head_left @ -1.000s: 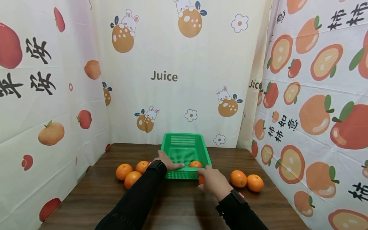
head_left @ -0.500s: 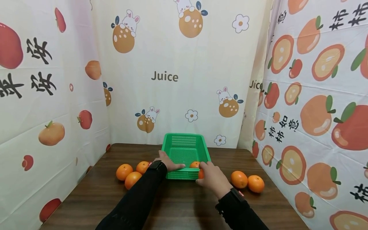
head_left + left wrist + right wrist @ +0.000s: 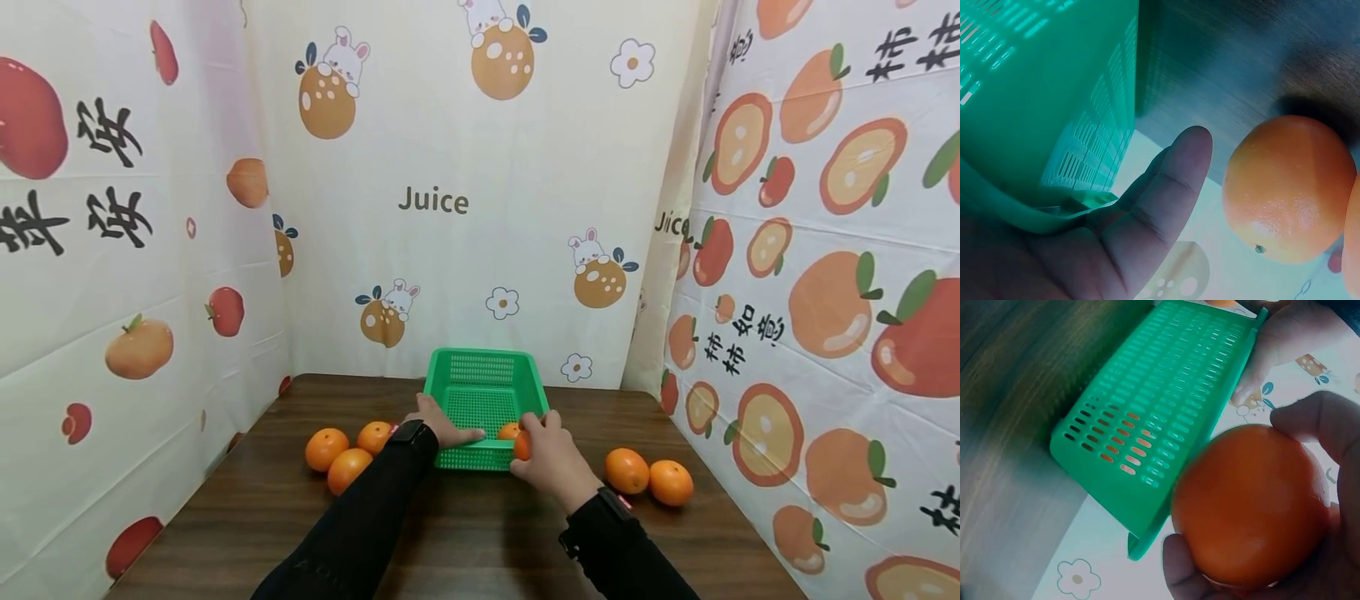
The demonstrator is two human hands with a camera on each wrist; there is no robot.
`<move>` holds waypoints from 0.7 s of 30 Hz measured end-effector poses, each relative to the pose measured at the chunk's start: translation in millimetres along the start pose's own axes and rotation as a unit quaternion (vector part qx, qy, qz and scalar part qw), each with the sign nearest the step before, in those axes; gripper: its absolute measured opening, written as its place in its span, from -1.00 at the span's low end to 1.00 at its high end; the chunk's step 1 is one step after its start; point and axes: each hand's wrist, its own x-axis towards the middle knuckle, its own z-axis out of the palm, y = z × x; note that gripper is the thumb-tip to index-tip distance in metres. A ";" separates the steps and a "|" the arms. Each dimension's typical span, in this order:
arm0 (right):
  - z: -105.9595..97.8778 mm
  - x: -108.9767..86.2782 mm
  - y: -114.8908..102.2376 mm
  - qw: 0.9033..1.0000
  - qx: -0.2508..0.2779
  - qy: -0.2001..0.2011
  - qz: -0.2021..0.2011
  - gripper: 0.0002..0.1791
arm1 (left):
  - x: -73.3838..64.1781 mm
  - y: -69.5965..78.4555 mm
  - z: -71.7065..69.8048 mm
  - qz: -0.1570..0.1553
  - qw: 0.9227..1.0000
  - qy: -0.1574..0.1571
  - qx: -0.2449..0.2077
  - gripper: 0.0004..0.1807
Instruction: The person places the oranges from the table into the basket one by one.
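At the table's middle sits a green plastic basket point(image 3: 474, 457) with slotted walls, one orange point(image 3: 508, 431) visible in its front right part. My left hand point(image 3: 441, 422) holds the basket's front left corner, thumb lying along the front rim and fingers outside the left wall. My right hand point(image 3: 557, 463) grips another orange point(image 3: 1250, 503) between thumb and fingers, raised beside the basket's front right corner. In the head view this held orange is mostly hidden by the fingers. The left wrist view shows a loose orange point(image 3: 1291, 187) close to the left fingers, apart from them.
Left of the basket, several oranges point(image 3: 327, 450) lie grouped on the brown wooden table point(image 3: 465, 533). To the right lie two more, a nearer orange point(image 3: 671, 483) and its neighbour point(image 3: 627, 471). Fruit-printed curtains point(image 3: 442, 250) enclose the back and both sides.
My right hand has lifted its orange from low in front of the basket up to the front right rim. The left hand stays on the basket corner.
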 end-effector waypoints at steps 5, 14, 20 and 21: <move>4.1 3.9 2.3 1.000 0.008 0.020 0.001 -0.33 | -3.8 2.9 -3.1 -0.003 1.000 0.001 -0.003 0.72; 9.8 8.7 1.0 0.998 0.031 0.060 0.009 -0.25 | -11.7 4.5 -4.5 0.003 1.000 0.003 0.006 0.66; 13.7 9.5 1.5 0.996 0.044 0.078 -0.006 -0.23 | -16.3 5.8 -7.2 0.000 1.000 0.000 0.011 0.63; 14.3 9.7 1.7 0.996 0.045 0.080 -0.008 -0.22 | -16.7 5.9 -7.7 0.001 1.000 -0.001 0.016 0.62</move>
